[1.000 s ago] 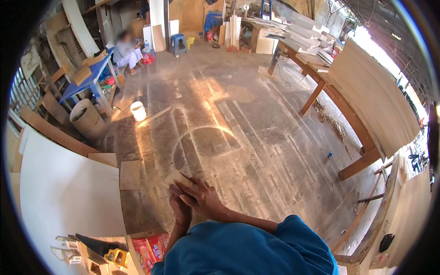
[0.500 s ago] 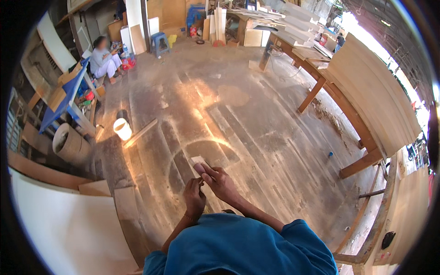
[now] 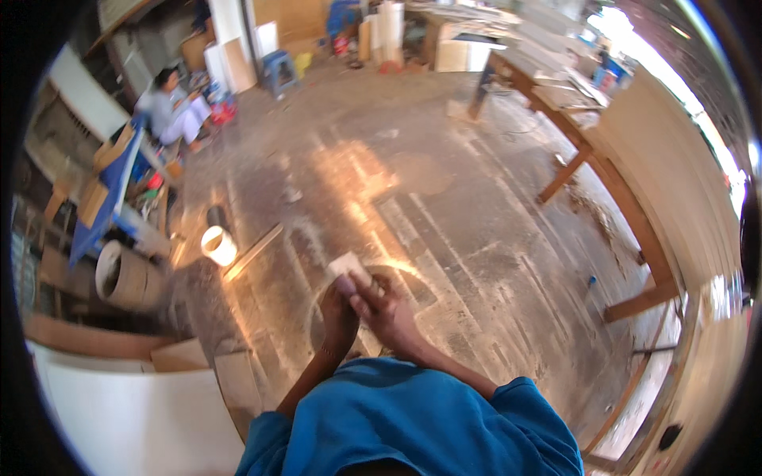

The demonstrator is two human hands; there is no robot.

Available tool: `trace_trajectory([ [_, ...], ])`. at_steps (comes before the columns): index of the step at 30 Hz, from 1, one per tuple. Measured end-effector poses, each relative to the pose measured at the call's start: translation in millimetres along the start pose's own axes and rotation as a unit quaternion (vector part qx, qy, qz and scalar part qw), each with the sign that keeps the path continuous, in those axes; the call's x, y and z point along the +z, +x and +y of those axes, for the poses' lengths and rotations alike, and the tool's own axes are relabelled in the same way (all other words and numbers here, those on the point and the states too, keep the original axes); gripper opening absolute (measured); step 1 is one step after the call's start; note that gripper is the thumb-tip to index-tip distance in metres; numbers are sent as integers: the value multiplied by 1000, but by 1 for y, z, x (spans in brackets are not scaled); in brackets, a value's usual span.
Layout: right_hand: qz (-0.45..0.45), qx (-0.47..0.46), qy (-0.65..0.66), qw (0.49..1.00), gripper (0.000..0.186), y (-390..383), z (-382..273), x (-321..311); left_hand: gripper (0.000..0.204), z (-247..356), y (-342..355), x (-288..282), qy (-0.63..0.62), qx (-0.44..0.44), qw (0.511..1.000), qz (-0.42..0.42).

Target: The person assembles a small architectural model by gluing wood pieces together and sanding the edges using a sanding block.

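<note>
Both hands are raised in front of my blue-shirted body. My right hand [image 3: 385, 313] is closed on a small pale, flat wooden-looking piece [image 3: 346, 262], with a purplish bit [image 3: 343, 284] at its lower edge that I cannot make out clearly. My left hand [image 3: 337, 317] is closed beside it, fingers up against the same piece and the right hand's fingers, partly hidden. The picture is a little blurred.
A seated person [image 3: 175, 115] is at back left near a blue-topped table [image 3: 107, 214]. A white bucket [image 3: 218, 246], wood strip [image 3: 254, 252] and barrel [image 3: 127, 278] are on the floor. Right: long wooden table [image 3: 627, 214] with large leaning boards [image 3: 659, 166]. Lower left: white board [image 3: 135, 412].
The piece and both hands have moved upward in view. My left hand, lower half a second ago, is now up against the piece. The view has shifted slightly.
</note>
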State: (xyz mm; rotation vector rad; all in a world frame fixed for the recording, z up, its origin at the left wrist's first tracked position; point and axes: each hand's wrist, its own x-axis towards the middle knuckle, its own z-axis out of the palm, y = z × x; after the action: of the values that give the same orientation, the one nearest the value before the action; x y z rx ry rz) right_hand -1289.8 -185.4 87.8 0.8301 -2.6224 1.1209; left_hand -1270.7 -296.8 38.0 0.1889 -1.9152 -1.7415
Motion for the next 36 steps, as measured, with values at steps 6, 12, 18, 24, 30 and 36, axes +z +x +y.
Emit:
trace_trajectory([
  [6,-34,-19,72,997,37,78,37,-3,23,-9,44,22,317,152,936,30],
  [12,-149,-43,107,982,38,129,73,5,17,-24,61,46,274,71,946,159],
  [18,-214,-21,201,956,41,171,135,3,14,12,65,78,-42,-129,968,211],
  [24,-334,-146,324,873,38,188,100,-29,16,26,42,74,-143,-150,937,283],
  [30,-385,-374,279,796,36,170,55,-13,13,41,22,73,109,-182,937,279],
  [36,-460,-315,353,752,33,152,77,-8,10,47,-4,68,106,-205,926,300],
])
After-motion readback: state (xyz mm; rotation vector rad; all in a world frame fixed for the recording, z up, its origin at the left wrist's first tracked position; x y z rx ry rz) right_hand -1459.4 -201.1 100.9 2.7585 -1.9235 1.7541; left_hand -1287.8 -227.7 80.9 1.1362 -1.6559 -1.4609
